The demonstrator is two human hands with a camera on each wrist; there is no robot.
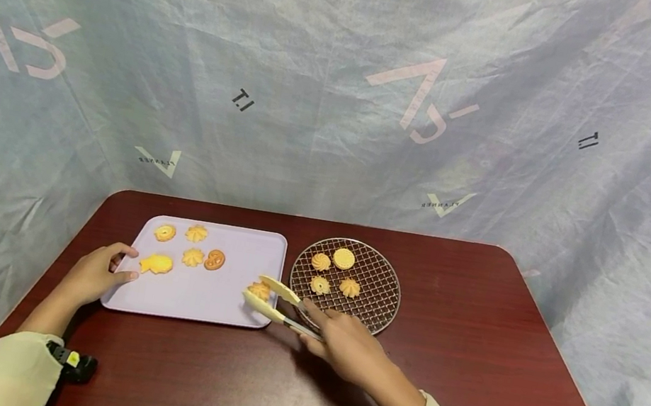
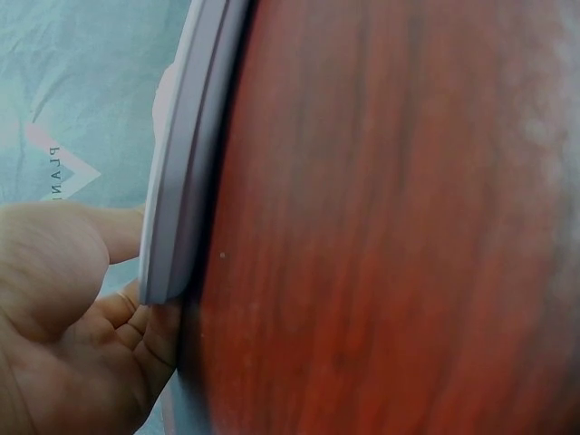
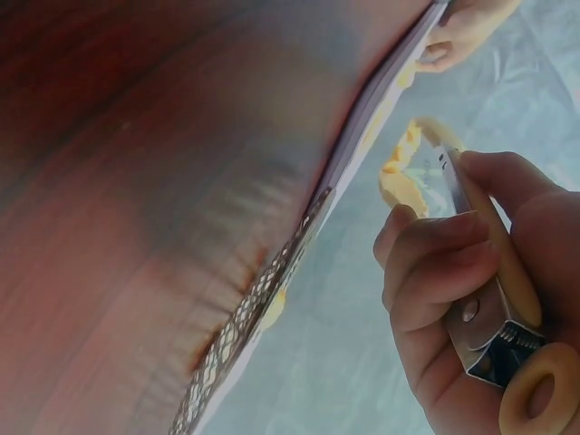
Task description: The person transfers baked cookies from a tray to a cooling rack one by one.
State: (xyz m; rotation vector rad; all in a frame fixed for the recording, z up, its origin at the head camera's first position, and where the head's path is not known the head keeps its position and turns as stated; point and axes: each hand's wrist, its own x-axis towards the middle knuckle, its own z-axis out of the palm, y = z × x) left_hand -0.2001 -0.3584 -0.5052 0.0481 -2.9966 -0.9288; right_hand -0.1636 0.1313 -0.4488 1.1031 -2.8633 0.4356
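My left hand (image 1: 94,273) grips the left edge of a pale lilac tray (image 1: 246,251), thumb over the rim and fingers below it in the left wrist view. On the tray lie a fish-shaped cookie (image 1: 157,264), a pretzel-shaped cookie (image 1: 215,260), a ring-like cookie (image 1: 165,233) and two flower-shaped cookies (image 1: 197,233). My right hand (image 1: 349,348) holds tongs (image 1: 283,291) with cream-coloured tips. Between those tips sits another golden cookie (image 1: 258,290), over the tray's right end; the right wrist view shows it pinched and raised above the tray.
Right of the tray stands a round wire rack (image 1: 380,291) bearing several cookies, among them a round one (image 1: 344,258). Both rest on a dark red wooden table (image 1: 455,354). Grey printed cloth (image 1: 319,87) hangs behind and at the sides.
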